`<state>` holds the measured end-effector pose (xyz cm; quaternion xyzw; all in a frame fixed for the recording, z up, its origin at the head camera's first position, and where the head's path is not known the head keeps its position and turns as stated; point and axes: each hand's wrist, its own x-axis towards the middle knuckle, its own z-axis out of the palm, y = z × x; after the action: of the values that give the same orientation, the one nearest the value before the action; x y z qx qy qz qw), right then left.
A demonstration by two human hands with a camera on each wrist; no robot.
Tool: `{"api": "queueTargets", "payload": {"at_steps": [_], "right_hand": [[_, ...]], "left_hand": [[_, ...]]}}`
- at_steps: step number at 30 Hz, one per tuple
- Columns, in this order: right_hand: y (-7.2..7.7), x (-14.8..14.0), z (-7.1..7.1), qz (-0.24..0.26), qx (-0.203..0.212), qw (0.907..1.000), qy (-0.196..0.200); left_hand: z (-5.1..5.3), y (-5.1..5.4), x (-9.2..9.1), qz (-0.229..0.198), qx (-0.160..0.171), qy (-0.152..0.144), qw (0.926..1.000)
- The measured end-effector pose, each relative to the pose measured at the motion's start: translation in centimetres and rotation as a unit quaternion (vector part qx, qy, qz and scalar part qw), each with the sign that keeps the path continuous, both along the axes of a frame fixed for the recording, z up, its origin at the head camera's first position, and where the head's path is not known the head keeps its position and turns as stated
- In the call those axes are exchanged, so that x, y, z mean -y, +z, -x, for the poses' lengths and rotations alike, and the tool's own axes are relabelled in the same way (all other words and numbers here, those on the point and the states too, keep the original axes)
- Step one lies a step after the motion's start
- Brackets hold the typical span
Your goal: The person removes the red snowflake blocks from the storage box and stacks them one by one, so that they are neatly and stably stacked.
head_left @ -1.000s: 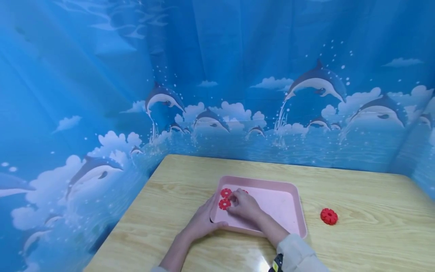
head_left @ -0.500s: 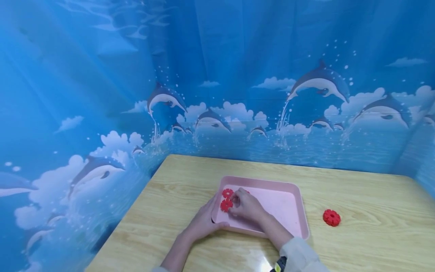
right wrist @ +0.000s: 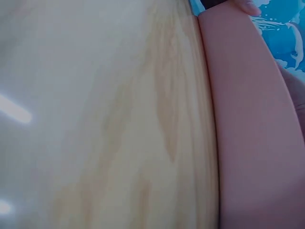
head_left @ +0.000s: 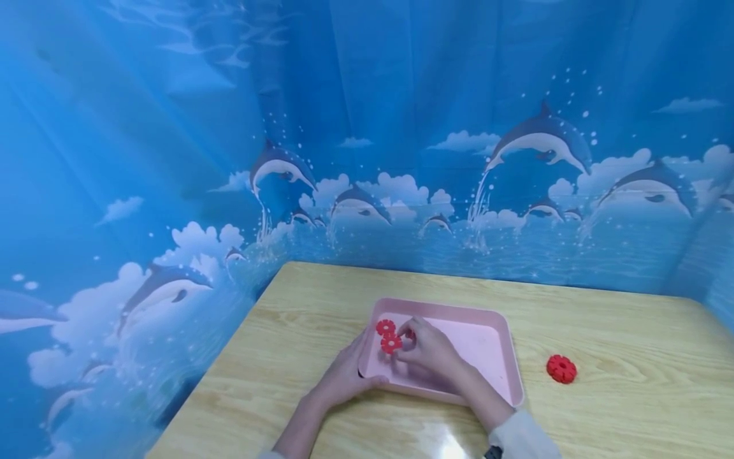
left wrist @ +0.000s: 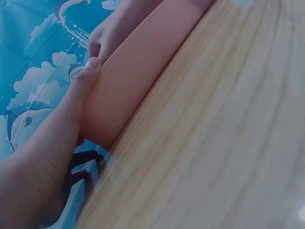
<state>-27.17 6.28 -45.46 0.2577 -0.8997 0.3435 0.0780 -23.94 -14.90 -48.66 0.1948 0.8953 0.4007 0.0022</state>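
My left hand [head_left: 344, 373] grips the near left corner of a pink tray [head_left: 478, 344], thumb on the front rim. In the left wrist view, that thumb rests on the tray wall [left wrist: 124, 90] and the other fingers reach round the side. Inside the tray, my right hand [head_left: 427, 347] pinches a red notched plastic disc [head_left: 392, 344] at its right edge. Another red disc [head_left: 386, 327] is just behind it, partly overlapped in the view. More red [head_left: 410, 333] shows behind my right fingers, mostly hidden. The right wrist view catches the tray's front wall [right wrist: 252, 105] but not the pinch.
On the wooden table [head_left: 625, 357], right of the tray, lies a small stack of red notched discs [head_left: 561, 369]. A blue dolphin-print curtain [head_left: 367, 127] hangs behind and to the left of the table.
My right hand has shifted slightly right, and the pinched disc has come with it, up and right toward the other disc. My left hand keeps its place on the tray corner.
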Motion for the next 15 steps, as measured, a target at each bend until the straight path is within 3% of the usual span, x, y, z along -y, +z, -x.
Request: {"api": "queueTargets", "payload": {"at_steps": [15], "right_hand": [[1.5, -3.8, -2.7, 0.009, -0.002, 0.9993, -0.036]], "left_hand": [[0.2, -0.4, -0.2, -0.004, 0.005, 0.007, 1.0000]]}}
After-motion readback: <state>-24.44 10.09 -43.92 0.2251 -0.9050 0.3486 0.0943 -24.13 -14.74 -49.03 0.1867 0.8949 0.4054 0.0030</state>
